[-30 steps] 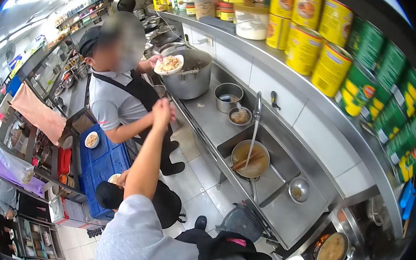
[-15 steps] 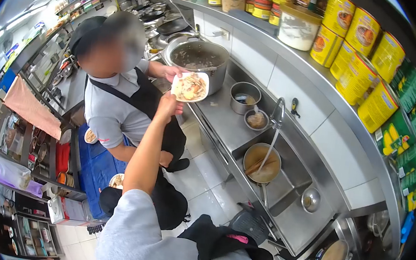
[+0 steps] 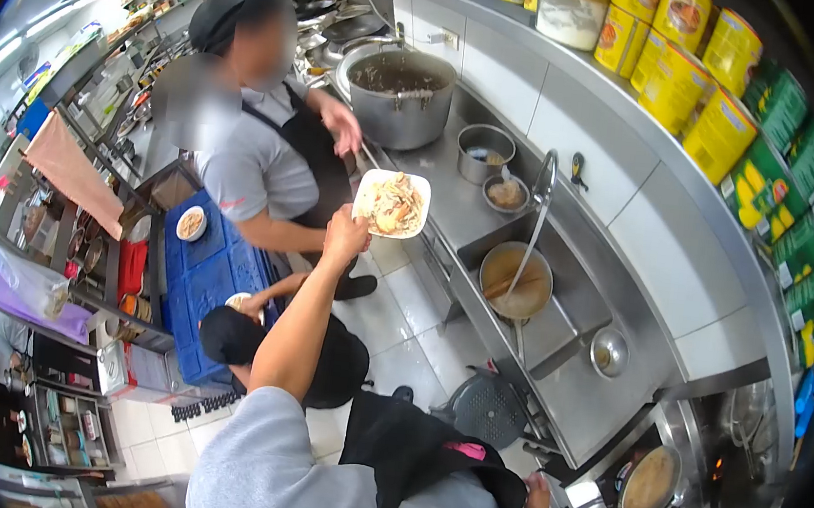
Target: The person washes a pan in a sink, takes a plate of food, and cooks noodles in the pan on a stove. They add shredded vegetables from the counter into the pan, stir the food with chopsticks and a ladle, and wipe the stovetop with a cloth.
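Observation:
A white square bowl (image 3: 391, 229) of noodle-like food with pale and brown pieces is in my left hand (image 3: 347, 238). My fingers are closed on its near left rim, and the arm is stretched out over the floor. A co-worker's hand (image 3: 338, 125) hovers apart from the bowl, fingers loose. My right hand (image 3: 537, 500) hangs low beside my apron (image 3: 407, 460), near the stove; its fingers are too small and partly hidden to read. A second co-worker in a black cap (image 3: 228, 335) bends low, one hand at another bowl (image 3: 247, 305).
On the steel counter stand a large pot (image 3: 397, 106), a small pot (image 3: 484, 154) and a bowl (image 3: 506, 194). Tap water runs into a pan (image 3: 516, 279) in the sink. A pan (image 3: 649, 483) sits on the stove, flames nearby. Blue crates (image 3: 213, 284) stand left; cans (image 3: 673, 84) line the shelf.
The co-worker has let go of the bowl and drawn the hand back. My left hand has brought the bowl lower and slightly right. My right hand has come into view.

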A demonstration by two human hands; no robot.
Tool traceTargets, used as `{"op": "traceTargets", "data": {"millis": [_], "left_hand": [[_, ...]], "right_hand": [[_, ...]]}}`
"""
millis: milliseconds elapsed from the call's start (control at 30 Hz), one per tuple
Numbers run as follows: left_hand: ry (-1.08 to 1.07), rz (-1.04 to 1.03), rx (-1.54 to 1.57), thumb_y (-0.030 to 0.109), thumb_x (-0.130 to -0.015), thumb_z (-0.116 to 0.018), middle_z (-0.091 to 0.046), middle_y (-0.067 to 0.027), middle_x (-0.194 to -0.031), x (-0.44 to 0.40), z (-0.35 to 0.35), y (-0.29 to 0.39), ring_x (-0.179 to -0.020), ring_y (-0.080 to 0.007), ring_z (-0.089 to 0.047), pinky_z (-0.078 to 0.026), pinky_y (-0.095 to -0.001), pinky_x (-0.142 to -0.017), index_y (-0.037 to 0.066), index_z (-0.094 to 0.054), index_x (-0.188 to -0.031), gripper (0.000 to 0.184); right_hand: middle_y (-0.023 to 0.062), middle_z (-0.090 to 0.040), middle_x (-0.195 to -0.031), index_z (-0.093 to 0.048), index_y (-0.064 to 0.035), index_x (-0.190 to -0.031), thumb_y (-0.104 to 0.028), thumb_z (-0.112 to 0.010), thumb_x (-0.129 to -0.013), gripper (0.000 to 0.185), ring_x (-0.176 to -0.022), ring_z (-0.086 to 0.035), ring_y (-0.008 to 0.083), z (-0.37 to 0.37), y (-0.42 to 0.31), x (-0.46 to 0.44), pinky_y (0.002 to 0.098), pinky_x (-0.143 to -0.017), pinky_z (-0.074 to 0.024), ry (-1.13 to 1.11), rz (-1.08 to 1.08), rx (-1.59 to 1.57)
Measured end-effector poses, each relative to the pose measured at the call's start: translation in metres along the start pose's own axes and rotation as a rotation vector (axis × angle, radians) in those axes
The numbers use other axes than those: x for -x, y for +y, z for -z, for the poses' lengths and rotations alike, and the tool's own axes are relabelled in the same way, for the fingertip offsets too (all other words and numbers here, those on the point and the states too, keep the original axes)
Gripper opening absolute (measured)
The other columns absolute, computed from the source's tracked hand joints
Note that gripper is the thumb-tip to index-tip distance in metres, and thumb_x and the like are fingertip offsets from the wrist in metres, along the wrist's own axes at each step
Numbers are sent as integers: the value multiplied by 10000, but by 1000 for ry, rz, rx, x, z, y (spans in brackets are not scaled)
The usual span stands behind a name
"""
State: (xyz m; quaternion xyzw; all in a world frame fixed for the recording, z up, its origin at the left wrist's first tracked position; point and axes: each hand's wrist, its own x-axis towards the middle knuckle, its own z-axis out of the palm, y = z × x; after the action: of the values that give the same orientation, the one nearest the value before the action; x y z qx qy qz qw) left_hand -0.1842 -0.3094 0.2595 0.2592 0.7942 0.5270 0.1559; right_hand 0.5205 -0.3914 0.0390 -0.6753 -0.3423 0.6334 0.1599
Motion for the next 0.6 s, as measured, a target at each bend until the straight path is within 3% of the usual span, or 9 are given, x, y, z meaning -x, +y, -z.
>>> {"op": "traceTargets", "data": {"millis": [100, 367, 467, 600], "left_hand": [[-41, 49, 73, 65, -879, -445, -608, -89, -639, 87, -6, -15, -515, -134, -596, -503, -297, -457, -51, -562, -1113, 285], [-26, 210, 37, 71, -874, -462, -618, -94, -643, 349, -37, -82, -499, -136, -594, -496, -292, -464, -51, -556, -1151, 317], [19, 260, 109, 81, -889, -462, -612, -98, -648, 450, -46, -113, -514, -137, -601, -503, -299, -463, -45, -532, -1191, 335], [75, 423, 137, 58, -902, -437, -599, -80, -668, 581, -55, -159, -534, -128, -593, -517, -292, -468, 11, -404, -1393, 494]], "right_hand": [[59, -649, -1065, -530, -136, -1298, -316, -594, -940, 405, -857, -615, 159, -2, -18, -13, 314, -713, -521, -113, 36, 73], [64, -651, -1054, -513, -113, -1286, -267, -565, -968, 357, -798, -633, 163, -15, 12, -97, 319, -666, -534, -579, 147, 525], [71, -649, -1055, -512, -106, -1282, -264, -551, -973, 350, -800, -634, 166, -15, 27, -97, 331, -676, -533, -592, 107, 643], [64, -641, -1018, -533, -108, -1258, -239, -533, -950, 335, -780, -627, 156, 2, 82, -92, 314, -658, -515, -577, 2, 786]]}}
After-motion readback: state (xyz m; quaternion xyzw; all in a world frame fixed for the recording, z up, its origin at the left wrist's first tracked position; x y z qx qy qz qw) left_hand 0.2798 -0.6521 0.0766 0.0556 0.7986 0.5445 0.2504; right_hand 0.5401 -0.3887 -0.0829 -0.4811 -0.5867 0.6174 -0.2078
